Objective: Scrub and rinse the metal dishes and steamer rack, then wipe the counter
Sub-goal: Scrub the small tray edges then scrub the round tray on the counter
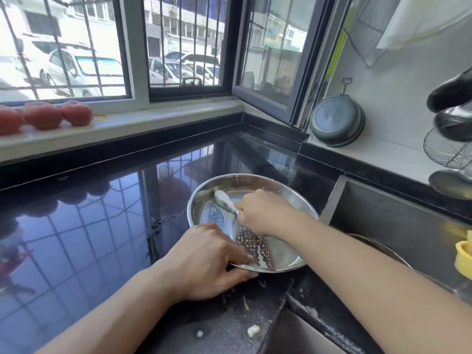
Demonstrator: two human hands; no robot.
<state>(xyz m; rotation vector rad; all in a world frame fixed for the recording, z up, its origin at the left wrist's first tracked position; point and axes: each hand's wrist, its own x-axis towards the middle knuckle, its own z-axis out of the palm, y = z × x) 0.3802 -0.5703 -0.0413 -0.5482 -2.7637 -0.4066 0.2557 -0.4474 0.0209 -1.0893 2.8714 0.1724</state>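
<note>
A round metal dish (255, 185) is seen on the black counter (89, 226), just left of the sink (383, 226) and tilted so that its near rim is raised. Its inside is wet and spotted with soapy drops.

The near rim is gripped by the left hand (204, 259), with the fingers curled over the edge into the dish and the thumb below, against the counter. The right hand (263, 213) is held inside the dish, its fingers closed round a pale scrubber (224, 200) whose far end is pressed against the far-left inner wall. Whether the scrubber is a cloth or a brush cannot be told.

The counter is glossy, and the window bars are mirrored in it. Small pale scraps (252, 330) lie on its near part, close to the sink's corner, and drops of water are seen just left of the dish.

Inside the sink, part of another round rim (378, 245) is seen beyond the right forearm. A yellow object (463, 256) stands at the right edge.

On the far left, three tomatoes (43, 116) are lined up on the white sill (153, 118). On the right, a dark pan (337, 121) is leaned against the wall on a white ledge, and a wire strainer (447, 149) hangs near the right edge. Cars are seen through the barred window (178, 42).
</note>
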